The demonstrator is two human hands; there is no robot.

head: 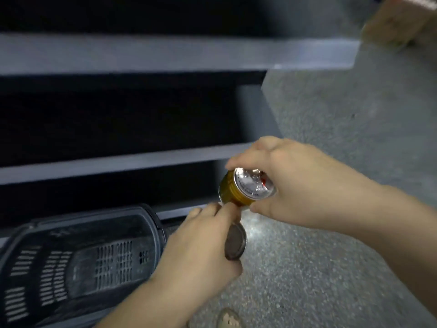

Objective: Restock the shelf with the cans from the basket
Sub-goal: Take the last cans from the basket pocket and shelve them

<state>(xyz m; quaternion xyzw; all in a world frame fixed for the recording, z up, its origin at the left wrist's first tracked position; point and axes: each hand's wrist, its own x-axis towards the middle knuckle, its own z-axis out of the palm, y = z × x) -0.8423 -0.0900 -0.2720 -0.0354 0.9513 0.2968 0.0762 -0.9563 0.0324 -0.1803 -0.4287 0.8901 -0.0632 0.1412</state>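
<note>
The shelf (165,53) bays are so dark that nothing inside them can be made out. The basket (78,259) sits on the floor (331,233) at the lower left, cut off by the edge, and only its bare slotted bottom shows. The right hand (283,183) grips a gold can (243,188) on its side, silver lid facing up, just in front of the lowest shelf. The left hand (203,242) curls round a second can (235,241); only its dull round end shows, so it may be a can. A blurry brown box (402,20) sits top right.
</note>
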